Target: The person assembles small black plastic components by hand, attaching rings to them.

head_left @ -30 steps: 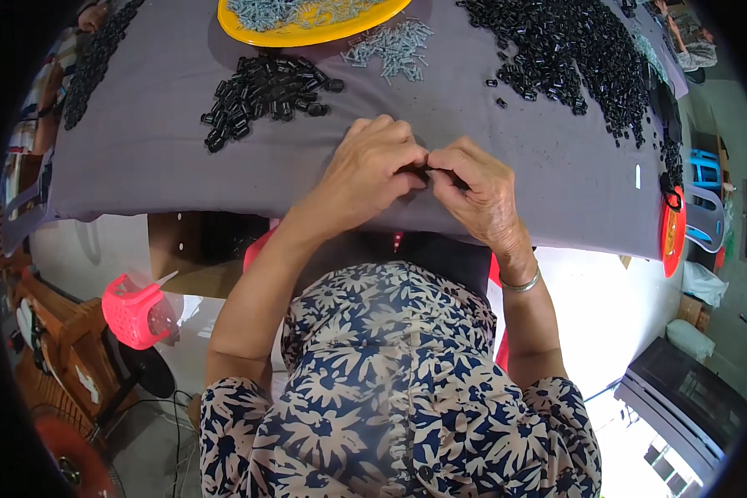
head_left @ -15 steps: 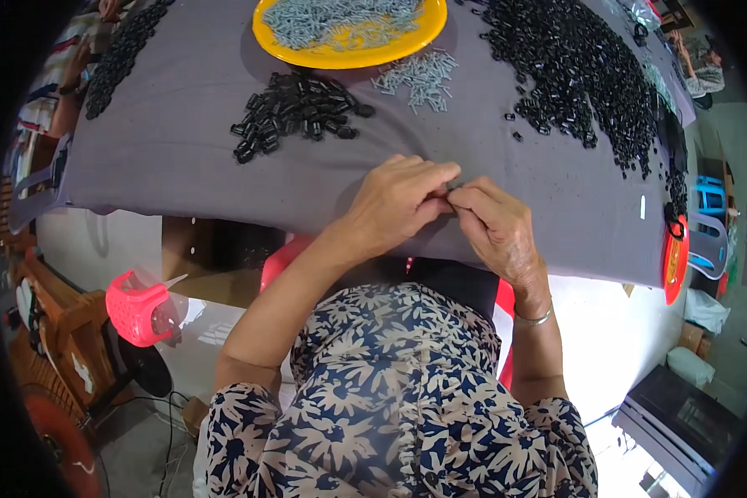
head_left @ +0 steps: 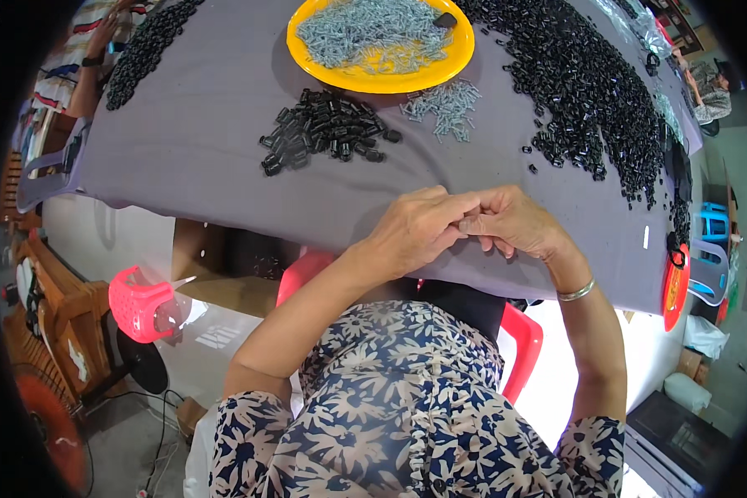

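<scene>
My left hand [head_left: 415, 232] and my right hand [head_left: 519, 224] meet above the near edge of the cloth-covered table [head_left: 216, 191]. Their fingers are pressed together and closed, and whatever is between them is hidden. A metal bangle circles my right wrist. Just beyond my hands lies a small heap of black plastic pieces [head_left: 328, 124]. To its right is a loose pile of small grey pins or screws [head_left: 444, 109]. Behind them stands a yellow plate [head_left: 382, 84] heaped with more of the same grey pieces, with one black piece on its right side.
A large spread of small black parts [head_left: 589, 108] covers the table's right side. Another black pile [head_left: 149, 54] lies at the far left, near another person's arm [head_left: 87, 91]. A second person [head_left: 710, 91] is at the far right. A pink chair [head_left: 519, 349] is beneath me.
My right hand has turned and its fingers now overlap my left fingertips; my right elbow has swung outward. A black piece now shows on the plate. The whole view has shifted slightly.
</scene>
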### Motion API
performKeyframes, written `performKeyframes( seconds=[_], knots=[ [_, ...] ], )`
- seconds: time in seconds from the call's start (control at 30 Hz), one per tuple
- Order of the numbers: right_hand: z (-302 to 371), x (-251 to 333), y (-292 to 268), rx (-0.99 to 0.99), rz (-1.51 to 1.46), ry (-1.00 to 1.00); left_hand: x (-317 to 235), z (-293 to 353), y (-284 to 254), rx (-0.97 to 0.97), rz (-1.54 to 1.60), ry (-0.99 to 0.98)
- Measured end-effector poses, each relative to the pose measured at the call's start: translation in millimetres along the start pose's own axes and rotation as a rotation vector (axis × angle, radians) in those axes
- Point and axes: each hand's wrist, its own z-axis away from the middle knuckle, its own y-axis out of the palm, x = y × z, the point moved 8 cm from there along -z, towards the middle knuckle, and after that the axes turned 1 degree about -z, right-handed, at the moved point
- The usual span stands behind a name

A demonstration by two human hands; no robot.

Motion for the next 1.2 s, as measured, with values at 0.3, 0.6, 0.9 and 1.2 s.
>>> performKeyframes(
  seconds=[0.3, 0.6, 0.9, 1.2],
  knots=[
    [9, 14, 11, -0.037, 0.091, 0.065, 2, 0, 0, 0.063, 0.007, -0.032],
    [18, 2, 1, -0.242, 0.026, -0.151, 6, 2, -9, -0.015, -0.125, -0.097],
    [79, -31, -66, -0.99, 0.175, -0.525, 34, 9, -76, -0.328, -0.439, -0.346],
    [50, 15, -103, -0.914, 0.609, -0.703, 16, 9, -50, -0.351, -0.351, -0.185]
  ],
)
